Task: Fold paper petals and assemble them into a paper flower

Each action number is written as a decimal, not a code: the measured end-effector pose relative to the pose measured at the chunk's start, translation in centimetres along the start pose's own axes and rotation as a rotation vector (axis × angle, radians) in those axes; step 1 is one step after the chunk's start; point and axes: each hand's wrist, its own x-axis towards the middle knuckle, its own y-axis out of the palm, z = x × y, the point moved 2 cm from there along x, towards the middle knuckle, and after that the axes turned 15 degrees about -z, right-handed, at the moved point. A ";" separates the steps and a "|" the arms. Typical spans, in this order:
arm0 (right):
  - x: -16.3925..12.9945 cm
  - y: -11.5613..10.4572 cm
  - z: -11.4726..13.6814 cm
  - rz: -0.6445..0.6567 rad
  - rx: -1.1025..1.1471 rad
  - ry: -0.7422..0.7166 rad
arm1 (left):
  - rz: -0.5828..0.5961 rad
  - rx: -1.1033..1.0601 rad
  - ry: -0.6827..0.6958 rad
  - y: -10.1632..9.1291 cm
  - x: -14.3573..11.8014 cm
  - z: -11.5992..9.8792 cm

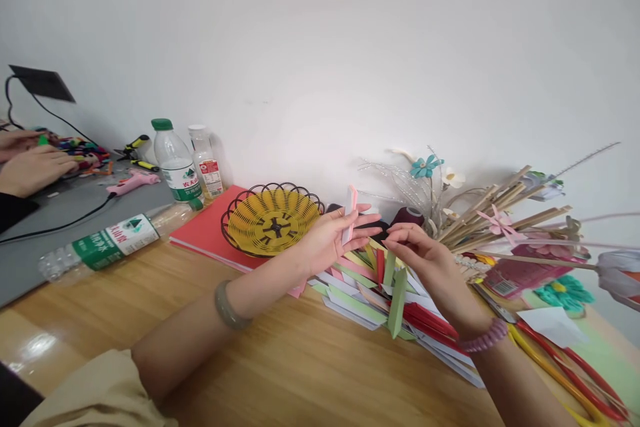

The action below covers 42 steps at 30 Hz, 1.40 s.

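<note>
My left hand [327, 240] is raised over the table, palm turned up and fingers partly spread. Between its thumb and fingers stands a small folded pink-and-white paper strip [351, 203]. To the right, my right hand [430, 257] has its thumb and index finger drawn together; I cannot make out what is between them. Just under those fingertips is a green paper strip [398, 303], folded lengthwise. Beneath both hands lies a loose pile of paper strips [357, 303] in white, green, pink and red.
A yellow-and-black woven basket [280, 220] rests on red paper [200, 233]. Plastic bottles [177, 173] are at the left. Red-handled scissors [565, 353] and a bundle of sticks and artificial flowers [505, 210] lie right. Another person's hands [37, 167] are at far left, near a pink glue gun [134, 181].
</note>
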 end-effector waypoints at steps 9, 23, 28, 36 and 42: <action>-0.7 0.8 0.5 -0.066 -0.076 -0.110 | -0.067 0.022 0.054 0.3 -0.5 0.4; -2.9 5.2 1.6 0.236 -0.344 -0.167 | -0.085 0.005 0.084 0.2 -0.4 -0.1; -3.1 5.3 1.7 0.289 -0.248 -0.107 | -0.092 0.008 0.083 0.2 -0.2 -0.2; -1.3 2.6 1.5 0.072 -0.023 0.099 | -0.058 -0.015 0.112 0.2 -0.2 -0.1; -0.1 0.1 0.7 -0.038 0.068 0.282 | -0.098 -0.037 0.102 0.5 -0.4 -0.1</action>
